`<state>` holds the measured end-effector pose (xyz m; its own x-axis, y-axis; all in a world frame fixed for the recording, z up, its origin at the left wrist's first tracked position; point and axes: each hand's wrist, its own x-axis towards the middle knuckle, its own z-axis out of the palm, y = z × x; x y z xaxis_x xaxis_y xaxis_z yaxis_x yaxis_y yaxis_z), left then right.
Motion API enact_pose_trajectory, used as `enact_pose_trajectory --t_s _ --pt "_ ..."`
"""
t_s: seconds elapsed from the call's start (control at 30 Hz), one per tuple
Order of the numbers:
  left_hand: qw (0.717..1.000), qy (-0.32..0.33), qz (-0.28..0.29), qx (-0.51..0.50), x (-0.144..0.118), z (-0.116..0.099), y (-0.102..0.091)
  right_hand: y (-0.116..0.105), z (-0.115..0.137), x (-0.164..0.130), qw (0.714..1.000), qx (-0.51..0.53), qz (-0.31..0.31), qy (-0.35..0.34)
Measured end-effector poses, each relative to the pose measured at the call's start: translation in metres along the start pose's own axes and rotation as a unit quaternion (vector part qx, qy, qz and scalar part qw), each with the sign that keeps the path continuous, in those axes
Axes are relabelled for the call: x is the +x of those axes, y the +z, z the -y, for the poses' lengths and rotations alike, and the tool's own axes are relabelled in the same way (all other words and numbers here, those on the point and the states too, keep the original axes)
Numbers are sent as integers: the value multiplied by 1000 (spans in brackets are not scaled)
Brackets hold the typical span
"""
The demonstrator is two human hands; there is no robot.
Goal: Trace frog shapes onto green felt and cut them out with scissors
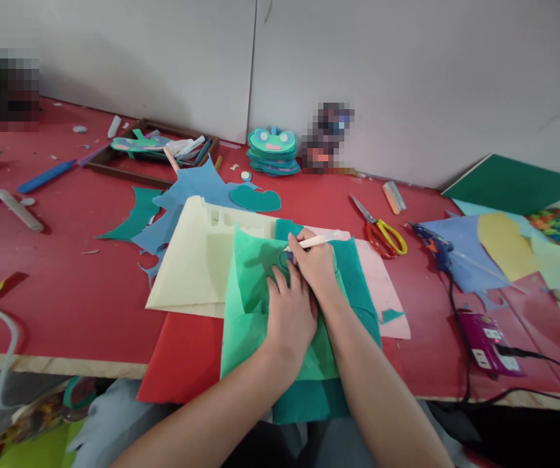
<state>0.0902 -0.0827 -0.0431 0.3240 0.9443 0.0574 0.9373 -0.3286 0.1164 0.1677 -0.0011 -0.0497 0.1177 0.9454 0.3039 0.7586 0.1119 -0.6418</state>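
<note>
Light green sheet (251, 305) under the left hand (290, 315): matt, soft-looking, like felt or craft foam. Pen (312, 242) in the right hand (315, 263): smooth cream plastic. Scissors (382, 234) right of that hand: bright metal blades, glossy red and yellow plastic handles. Tabletop (65, 260): red, smooth, faint sheen. Tray (128, 170) beyond the left hand: dark wood.
</note>
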Motion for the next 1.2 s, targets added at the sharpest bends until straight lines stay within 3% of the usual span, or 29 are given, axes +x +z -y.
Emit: enact_pose_trajectory --t_s 0.37,1.03,1.2 --pt "1000 -6 -17 4 -2 0 0 1 0 1 1000 -10 -20 5" --pt "1000 -2 11 -15 0 1 -3 0 2 1 1000 -6 -10 11" --pt "1000 -5 11 -11 -1 1 -3 3 -4 2 995 81 -31 50"
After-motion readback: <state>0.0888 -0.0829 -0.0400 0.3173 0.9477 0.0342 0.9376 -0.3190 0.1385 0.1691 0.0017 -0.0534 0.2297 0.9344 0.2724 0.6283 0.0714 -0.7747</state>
